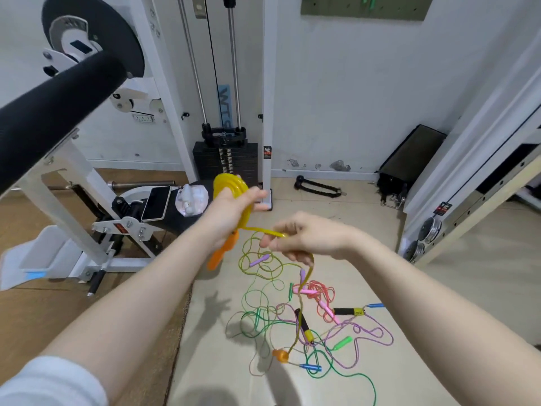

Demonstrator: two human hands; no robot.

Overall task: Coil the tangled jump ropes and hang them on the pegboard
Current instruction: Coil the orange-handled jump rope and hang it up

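Two bare forearms are seen reaching forward from the bottom of the frame, over a pale floor mat (pixel 222 361). On the mat, below and beyond the arms, a tangle (pixel 307 317) of thin jump ropes is spread: green, pink, purple, red and yellow-green cords crossing one another, with small bright handles scattered among them. An orange handle (pixel 281 355) lies near the front of the tangle, joined to a yellow rope (pixel 301 306) that rises from it.

That rope is pinched by the right hand (pixel 307 238), whose fingers are closed loosely around it so that it can be fed across. The left hand (pixel 231 212) is closed on a yellow coil (pixel 228 186) of the same rope, held upright, with a second orange handle (pixel 219 254) hanging below the wrist.

The step in hand is judged to be coiling the yellow rope; roughly the last stretch is left on the mat. The next move seems to call for the free end to be drawn clear of the other cords, which it crosses, without dragging them.

Further back, a white gym machine (pixel 87 171) stands to the left, and a weight stack (pixel 225 159) against the wall. High on the wall, the pegboard (pixel 336 7) is partly visible, with something green already hung on it.
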